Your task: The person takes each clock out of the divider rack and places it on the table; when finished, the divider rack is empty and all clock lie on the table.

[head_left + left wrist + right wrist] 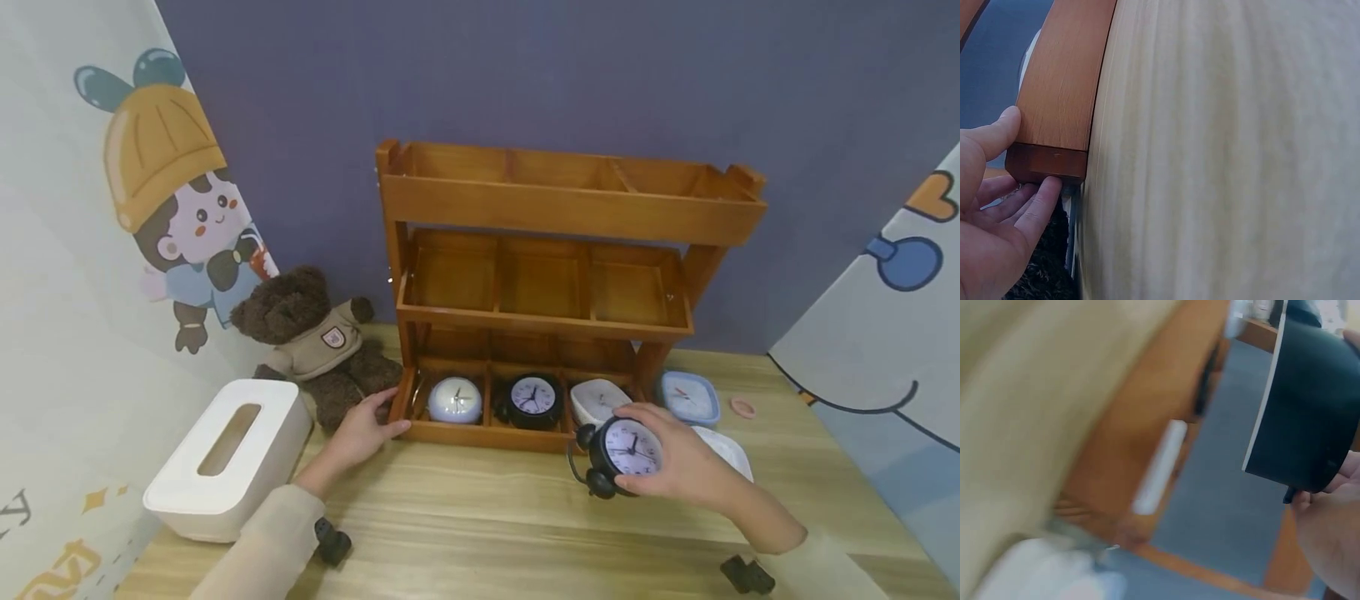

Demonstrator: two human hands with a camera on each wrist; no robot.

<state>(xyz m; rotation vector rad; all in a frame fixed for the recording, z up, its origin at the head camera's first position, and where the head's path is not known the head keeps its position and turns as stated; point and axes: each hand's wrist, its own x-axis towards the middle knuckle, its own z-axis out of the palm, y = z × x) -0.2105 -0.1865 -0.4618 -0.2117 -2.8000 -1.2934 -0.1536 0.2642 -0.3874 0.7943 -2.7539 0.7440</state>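
Observation:
My right hand [678,458] grips a black twin-bell alarm clock [632,447] by its round body, in front of the rack's lower right; its dark back [1304,403] fills much of the right wrist view. My left hand [365,429] holds the lower left front corner of a brown wooden rack [442,432], with thumb [1005,130] and fingertips on different faces of the corner. In the rack's bottom tier sit a round pale clock [455,402], a black clock [533,400] and a white clock [597,400], one per compartment.
A blue square clock [690,397], a white rounded object [723,451] and a small pink ring [742,407] lie right of the rack. A brown teddy bear [318,342] and a white tissue box [228,450] stand at left. The upper tiers [543,279] have divided compartments.

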